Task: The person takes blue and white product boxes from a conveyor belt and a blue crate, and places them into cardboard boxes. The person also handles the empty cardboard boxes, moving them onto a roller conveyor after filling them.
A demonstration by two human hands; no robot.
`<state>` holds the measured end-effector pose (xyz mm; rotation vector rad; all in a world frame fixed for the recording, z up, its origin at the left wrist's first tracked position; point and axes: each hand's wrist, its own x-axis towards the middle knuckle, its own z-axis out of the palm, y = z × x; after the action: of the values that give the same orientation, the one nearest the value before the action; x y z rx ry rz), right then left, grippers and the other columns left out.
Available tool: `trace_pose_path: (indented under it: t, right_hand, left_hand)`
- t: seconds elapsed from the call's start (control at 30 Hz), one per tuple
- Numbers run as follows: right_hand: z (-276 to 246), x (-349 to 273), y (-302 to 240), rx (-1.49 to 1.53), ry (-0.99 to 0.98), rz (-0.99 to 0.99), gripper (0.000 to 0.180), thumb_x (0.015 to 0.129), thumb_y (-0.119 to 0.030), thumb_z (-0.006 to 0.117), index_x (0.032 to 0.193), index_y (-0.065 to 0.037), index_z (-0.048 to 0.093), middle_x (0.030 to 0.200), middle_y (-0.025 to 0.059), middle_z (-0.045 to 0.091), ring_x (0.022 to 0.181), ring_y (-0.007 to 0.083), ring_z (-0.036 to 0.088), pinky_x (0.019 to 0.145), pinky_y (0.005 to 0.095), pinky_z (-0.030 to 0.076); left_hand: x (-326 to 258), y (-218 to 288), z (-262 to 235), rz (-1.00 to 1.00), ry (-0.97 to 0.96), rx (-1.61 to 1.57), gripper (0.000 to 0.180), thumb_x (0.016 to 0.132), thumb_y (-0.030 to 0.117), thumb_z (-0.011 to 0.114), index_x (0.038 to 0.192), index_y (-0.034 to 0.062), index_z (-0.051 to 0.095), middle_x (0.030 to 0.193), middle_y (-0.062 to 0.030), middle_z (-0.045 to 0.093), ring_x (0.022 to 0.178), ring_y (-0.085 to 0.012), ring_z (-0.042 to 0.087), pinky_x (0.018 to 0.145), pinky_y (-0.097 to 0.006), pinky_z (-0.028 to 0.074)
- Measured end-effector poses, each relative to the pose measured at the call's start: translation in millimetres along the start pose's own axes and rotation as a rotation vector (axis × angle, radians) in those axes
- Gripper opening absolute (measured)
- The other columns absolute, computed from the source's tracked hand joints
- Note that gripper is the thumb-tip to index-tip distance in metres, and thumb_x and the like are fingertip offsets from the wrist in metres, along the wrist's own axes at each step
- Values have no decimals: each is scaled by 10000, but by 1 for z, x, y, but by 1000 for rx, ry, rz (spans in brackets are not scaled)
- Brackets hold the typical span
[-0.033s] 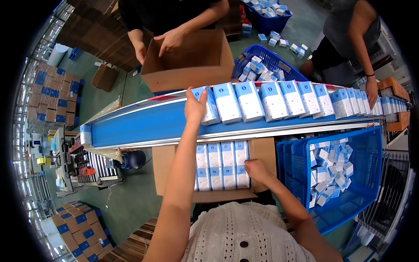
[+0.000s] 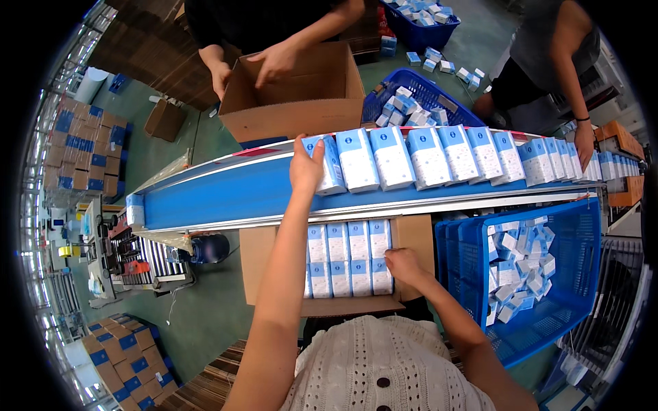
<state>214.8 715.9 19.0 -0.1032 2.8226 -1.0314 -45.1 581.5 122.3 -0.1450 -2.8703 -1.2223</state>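
My left hand (image 2: 306, 168) is closed around the leftmost tissue pack (image 2: 331, 168) of a row standing on the blue conveyor belt (image 2: 226, 194). These packs are white with blue tops, and they lean along the belt to the right. Below the belt, an open carton (image 2: 415, 236) holds two rows of similar packs (image 2: 338, 279), partly covered by my left forearm. At the right end of these rows, my right hand (image 2: 407, 267) has its curled fingers against an end pack (image 2: 380, 264); some fingertips are hidden.
Across the belt, a person's hands (image 2: 275, 63) are at an empty carton (image 2: 291, 113). Another person's hand (image 2: 584, 145) touches packs on the right. A blue crate (image 2: 541, 339) of small boxes stands beside my carton, and a blue basket (image 2: 439, 92) lies beyond the belt.
The carton across the belt and the hands at it have shifted slightly. My own hands keep almost the same place.
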Motion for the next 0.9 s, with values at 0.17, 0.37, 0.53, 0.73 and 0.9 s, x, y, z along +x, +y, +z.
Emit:
trace_pose_path:
  t: [0.17, 0.37, 0.53, 0.73, 0.9]
  right_hand:
    - [-10, -6, 0, -4, -10, 36, 72, 702, -85, 510, 652, -34, 521, 673, 167, 573, 635, 335, 567, 594, 427, 446]
    - [-34, -11, -1, 100, -60, 39, 143, 746, -132, 510, 646, -29, 502, 665, 181, 557, 658, 356, 553, 591, 436, 430]
    - [-156, 11, -27, 49, 554, 101, 137, 803, -103, 444, 690, -25, 442, 659, 167, 465, 645, 351, 485, 570, 439, 372]
    - [-219, 75, 29, -91, 584, 62, 216, 796, -157, 526, 779, 55, 489, 823, 220, 505, 808, 390, 499, 712, 441, 416]
    - [-203, 99, 21, 7, 385, 311, 492, 777, -393, 563, 930, 71, 498, 954, 261, 535, 881, 391, 540, 757, 413, 439]
  left_hand:
    - [-7, 7, -3, 21, 62, 55, 380, 883, 303, 401, 1183, 74, 441, 842, -225, 604, 820, -381, 575, 714, -420, 450]
    - [-6, 12, -4, 91, 127, 109, 351, 886, 279, 392, 1173, 93, 472, 847, -220, 601, 820, -383, 569, 710, -428, 446]
    - [-2, -19, -22, -166, -114, -284, 544, 856, 304, 479, 1270, -4, 310, 1160, -253, 477, 1027, -320, 513, 851, -342, 402]
    - [-12, -4, -29, -71, -193, -18, 665, 767, 417, 585, 1166, -78, 390, 1062, -253, 538, 1010, -320, 528, 849, -337, 402]
    - [-15, 8, -46, -73, -170, 26, 657, 742, 425, 613, 1130, -71, 422, 1017, -252, 558, 975, -328, 548, 824, -348, 416]
